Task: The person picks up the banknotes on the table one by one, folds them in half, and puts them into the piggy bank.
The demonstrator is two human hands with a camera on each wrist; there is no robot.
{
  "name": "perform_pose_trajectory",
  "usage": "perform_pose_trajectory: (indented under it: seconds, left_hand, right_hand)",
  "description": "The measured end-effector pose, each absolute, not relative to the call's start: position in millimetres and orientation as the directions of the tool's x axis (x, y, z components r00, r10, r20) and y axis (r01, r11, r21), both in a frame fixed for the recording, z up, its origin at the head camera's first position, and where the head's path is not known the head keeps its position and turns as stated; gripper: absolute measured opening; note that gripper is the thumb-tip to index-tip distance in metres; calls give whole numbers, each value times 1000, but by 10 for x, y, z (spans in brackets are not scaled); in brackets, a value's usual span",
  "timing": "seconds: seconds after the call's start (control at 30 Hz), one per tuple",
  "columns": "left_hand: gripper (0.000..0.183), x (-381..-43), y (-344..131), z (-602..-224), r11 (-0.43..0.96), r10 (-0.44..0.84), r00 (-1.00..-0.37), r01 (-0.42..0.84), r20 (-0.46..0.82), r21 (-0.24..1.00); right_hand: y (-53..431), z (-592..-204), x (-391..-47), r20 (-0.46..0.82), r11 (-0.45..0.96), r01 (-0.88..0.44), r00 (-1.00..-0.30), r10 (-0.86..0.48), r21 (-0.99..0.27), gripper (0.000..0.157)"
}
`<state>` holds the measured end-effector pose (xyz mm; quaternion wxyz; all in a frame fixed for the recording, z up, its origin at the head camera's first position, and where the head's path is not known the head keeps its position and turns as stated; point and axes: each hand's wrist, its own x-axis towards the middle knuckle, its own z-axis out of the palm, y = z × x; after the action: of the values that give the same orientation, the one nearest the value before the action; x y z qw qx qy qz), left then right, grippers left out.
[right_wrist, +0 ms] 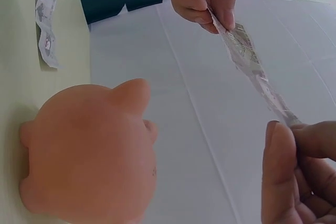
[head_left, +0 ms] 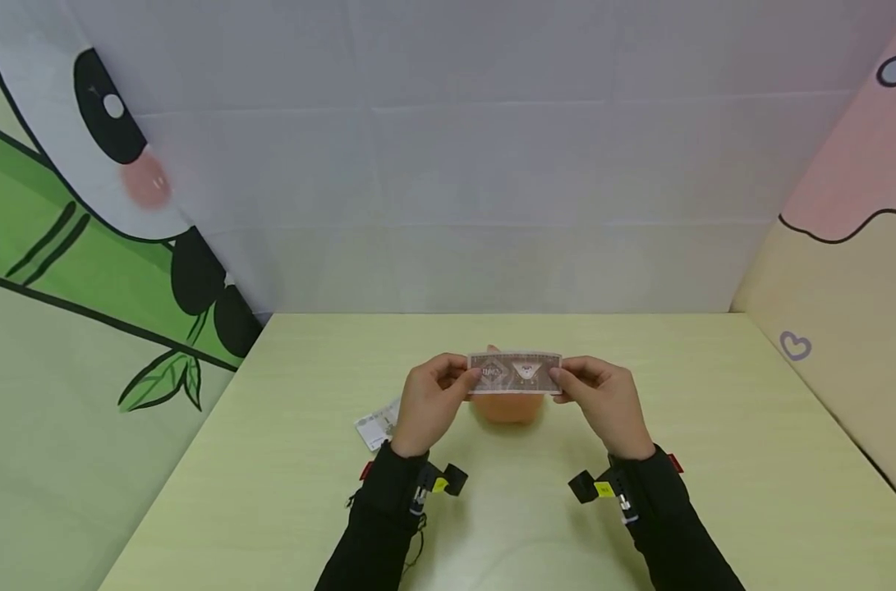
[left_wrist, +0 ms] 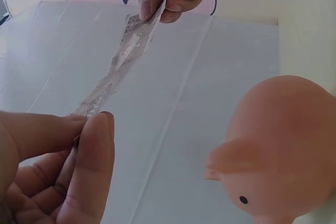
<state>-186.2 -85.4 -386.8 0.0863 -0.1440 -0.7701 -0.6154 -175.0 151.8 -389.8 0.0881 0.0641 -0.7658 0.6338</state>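
A banknote [head_left: 507, 373] is stretched out between both hands, above the table. Its left end is pinched by my left hand [head_left: 434, 402], thumb in front and fingers behind. My right hand [head_left: 603, 402] pinches the other end the same way. Seen from the left wrist, the banknote [left_wrist: 123, 59] bends slightly along its length. Behind the note, and partly hidden by it in the head view, stands an orange-pink piggy bank [head_left: 508, 410]. Its ear and a black eye show on the piggy bank [left_wrist: 283, 145] in the left wrist view; neither hand touches it.
A second, creased banknote [right_wrist: 47, 24] lies on the table left of the piggy bank, partly covered by the left hand in the head view. The pale table [head_left: 307, 361] meets a white cloth backdrop [head_left: 492, 271] at its far edge. Cartoon-printed panels flank both sides.
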Motion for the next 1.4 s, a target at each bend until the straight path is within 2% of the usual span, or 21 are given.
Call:
perform_pose_trajectory:
  seconds: [0.23, 0.8, 1.13, 1.4]
  left_hand:
    - [15, -1854, -815, -3852, 126, 136, -949, 303, 286, 945]
    - [23, -1828, -776, -3778, 46, 207, -945, 268, 253, 962]
    - [30, -1800, -777, -3710, -35, 233, -929, 289, 289, 957]
    - [27, -1803, -715, -3737, -78, 266, -905, 322, 331, 944]
  right_hand:
    - [1546, -3911, -1767, 220, 156, -215, -975, 15, -964, 24]
    - [1570, -3847, -1789, 243, 152, -238, -970, 9, -959, 23]
    - [1597, -3850, -1831, 252, 145, -249, -968, 3, -958, 22]
    - [1603, -3859, -1859, 254, 141, -252, -967, -2, -957, 22]
